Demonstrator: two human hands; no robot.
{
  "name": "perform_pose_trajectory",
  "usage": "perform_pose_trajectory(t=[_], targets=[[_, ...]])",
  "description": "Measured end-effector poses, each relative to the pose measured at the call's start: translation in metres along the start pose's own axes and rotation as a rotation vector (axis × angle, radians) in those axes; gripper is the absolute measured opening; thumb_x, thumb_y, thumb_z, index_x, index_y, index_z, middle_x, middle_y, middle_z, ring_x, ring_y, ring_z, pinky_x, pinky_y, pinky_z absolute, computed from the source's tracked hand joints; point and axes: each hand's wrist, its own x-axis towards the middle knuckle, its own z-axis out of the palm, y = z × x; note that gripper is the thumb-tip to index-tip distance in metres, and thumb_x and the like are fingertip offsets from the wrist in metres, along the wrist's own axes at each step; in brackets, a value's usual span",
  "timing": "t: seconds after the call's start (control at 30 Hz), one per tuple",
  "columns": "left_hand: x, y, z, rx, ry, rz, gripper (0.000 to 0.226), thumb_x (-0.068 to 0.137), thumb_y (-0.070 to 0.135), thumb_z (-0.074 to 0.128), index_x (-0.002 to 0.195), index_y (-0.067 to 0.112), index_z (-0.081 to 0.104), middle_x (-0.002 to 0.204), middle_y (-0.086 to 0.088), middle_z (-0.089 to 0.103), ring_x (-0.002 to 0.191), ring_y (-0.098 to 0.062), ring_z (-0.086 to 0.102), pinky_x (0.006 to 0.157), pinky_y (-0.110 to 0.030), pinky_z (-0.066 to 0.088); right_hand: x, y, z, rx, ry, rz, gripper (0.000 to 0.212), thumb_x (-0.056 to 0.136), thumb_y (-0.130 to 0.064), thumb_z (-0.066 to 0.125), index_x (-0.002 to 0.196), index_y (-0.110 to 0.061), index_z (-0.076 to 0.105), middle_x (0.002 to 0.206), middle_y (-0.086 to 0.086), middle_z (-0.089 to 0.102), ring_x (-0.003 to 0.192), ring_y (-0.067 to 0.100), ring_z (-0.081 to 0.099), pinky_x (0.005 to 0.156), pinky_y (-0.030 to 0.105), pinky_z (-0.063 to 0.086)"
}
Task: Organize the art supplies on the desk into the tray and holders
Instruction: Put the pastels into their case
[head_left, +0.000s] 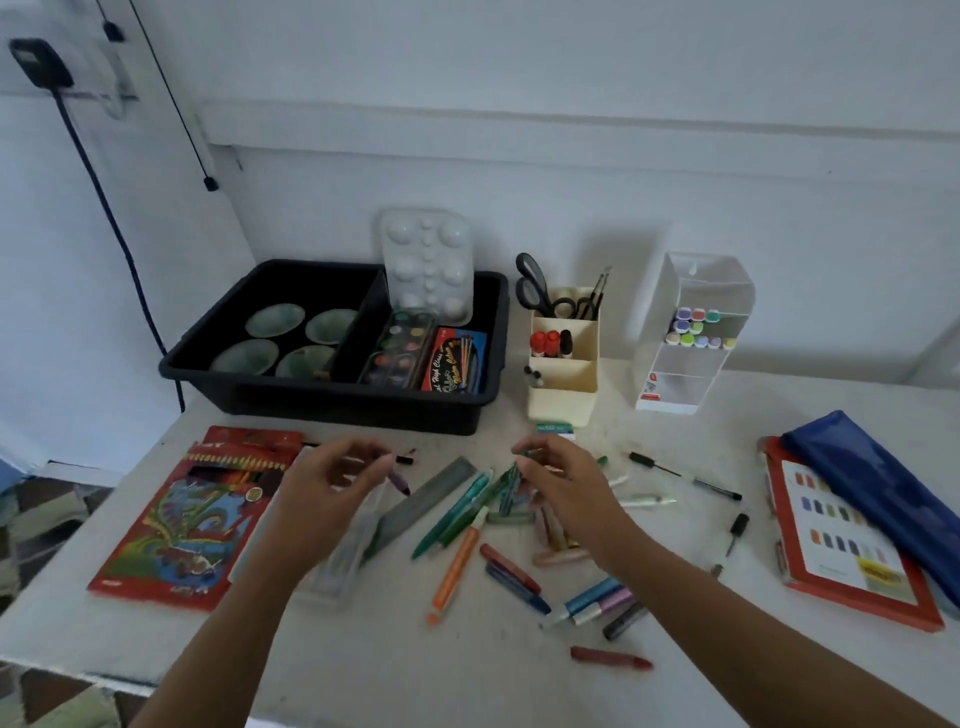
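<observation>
Loose markers and crayons (467, 519) lie scattered on the white desk (467, 675) in front of me. My left hand (332, 483) hovers over a clear plastic case (337, 561), its curled fingers pinching a purple crayon (399, 482). Over the middle of the pile, my right hand (558, 488) pinches a green pen (511, 483) by its upper end. At the back stands the black tray (332, 400), holding small dishes, a white palette and watercolour sets. Right of it are a cream holder (563, 379) with scissors and brushes, and a clear holder (691, 364) with markers.
A red coloured-pencil box (192, 519) lies at the left. A grey ruler (421, 504) sits between my hands. Black pens (685, 475) lie to the right, and a red book (852, 561) under a blue pouch (883, 493) sits at the right edge. A wall stands close behind the desk.
</observation>
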Motion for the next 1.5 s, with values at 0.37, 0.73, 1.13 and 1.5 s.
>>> perform_pose_trajectory(t=[0.37, 0.73, 1.13, 1.5], targets=[[0.018, -0.071, -0.077, 0.004, -0.149, 0.125, 0.018, 0.087, 0.001, 0.075, 0.087, 0.017, 0.067, 0.091, 0.008, 0.072, 0.089, -0.011, 0.074, 0.083, -0.031, 0.061, 0.032, -0.028, 0.131, -0.169, -0.066, -0.054, 0.010, 0.096, -0.014, 0.064, 0.098, -0.023, 0.064, 0.078, 0.000, 0.068, 0.063, 0.009, 0.066, 0.058, 0.015, 0.046], [0.005, -0.089, -0.075, 0.263, -0.118, 0.280, 0.020, 0.083, 0.009, 0.080, 0.100, 0.018, 0.077, 0.087, 0.009, 0.068, 0.076, -0.003, 0.060, 0.069, -0.026, 0.054, 0.027, -0.031, 0.175, -0.412, -0.009, -0.150, 0.013, 0.099, -0.021, 0.058, 0.110, -0.020, 0.064, 0.089, -0.004, 0.067, 0.082, 0.006, 0.064, 0.076, 0.024, 0.055], [0.016, -0.103, -0.071, 0.556, 0.135, 0.153, 0.016, 0.083, 0.019, 0.081, 0.099, 0.020, 0.080, 0.080, 0.005, 0.068, 0.078, -0.019, 0.057, 0.079, -0.038, 0.042, 0.045, -0.038, 0.194, -0.243, 0.040, -0.160, 0.006, 0.097, -0.020, 0.062, 0.103, -0.020, 0.063, 0.088, 0.000, 0.069, 0.082, 0.011, 0.064, 0.074, 0.018, 0.052], [0.019, -0.111, -0.071, 0.742, 0.135, 0.098, 0.011, 0.085, 0.036, 0.079, 0.078, 0.027, 0.078, 0.075, 0.009, 0.068, 0.078, -0.019, 0.052, 0.083, -0.044, 0.031, 0.075, -0.033, 0.216, -0.291, 0.032, -0.083, 0.017, 0.088, -0.023, 0.076, 0.099, -0.014, 0.067, 0.081, 0.000, 0.071, 0.079, 0.012, 0.067, 0.074, 0.031, 0.057]])
